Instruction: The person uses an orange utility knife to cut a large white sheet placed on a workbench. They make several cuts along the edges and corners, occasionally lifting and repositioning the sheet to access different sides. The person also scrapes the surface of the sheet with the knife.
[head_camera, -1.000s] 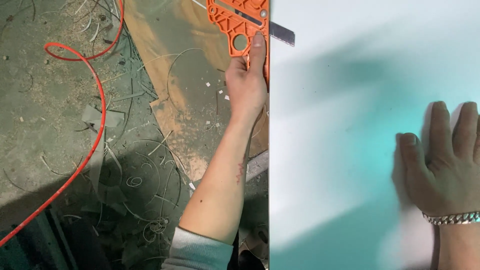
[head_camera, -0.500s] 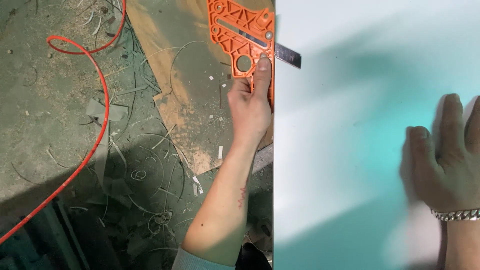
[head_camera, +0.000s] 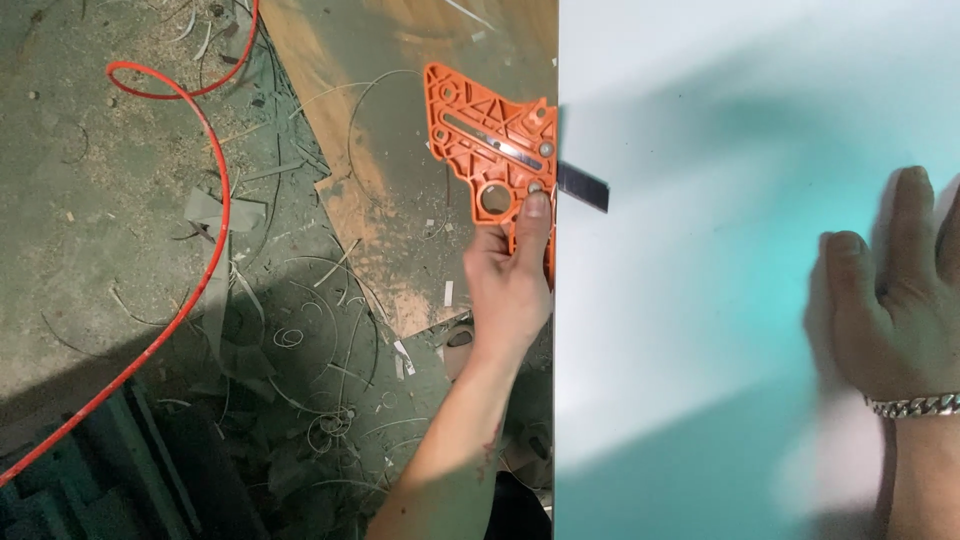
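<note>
My left hand grips an orange plastic tool with cut-out holes, held flat against the left edge of a large white panel. A short dark metal blade sticks out of the tool and lies across the panel's edge. My index finger rests near a round knob on the tool. My right hand lies flat on the panel at the far right, fingers spread, with a metal bracelet on the wrist.
Below the panel's edge is a dusty concrete floor with thin curled shavings and scraps. A brown board lies under the tool. A red hose curves across the floor at the left.
The orange tool and my left hand have slid nearer along the panel's edge, so more of the tool shows. My right hand stays flat on the panel.
</note>
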